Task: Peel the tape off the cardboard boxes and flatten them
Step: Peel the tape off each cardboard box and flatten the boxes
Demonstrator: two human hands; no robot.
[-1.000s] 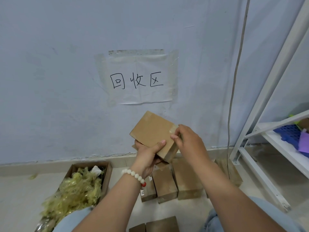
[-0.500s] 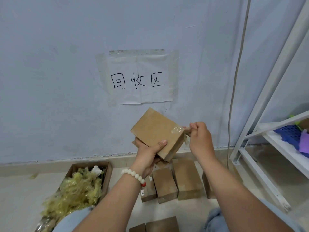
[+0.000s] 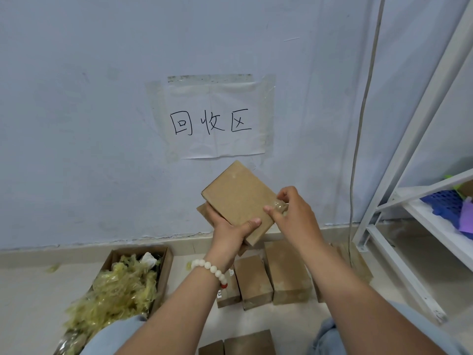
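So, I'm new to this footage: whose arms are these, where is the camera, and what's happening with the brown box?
There is no machine: a person wears a camera on the head, looking down at their own bare hands. The left hand holds a small cardboard box up before the wall. The right hand pinches a bit of clear tape at the box's edge. On the floor below lie more closed boxes, and to the left an open carton full of crumpled tape scraps.

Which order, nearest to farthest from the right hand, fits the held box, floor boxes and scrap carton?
1. held box, whose tape the right hand pinches.
2. floor boxes, just below the hand.
3. scrap carton, far left on the floor.
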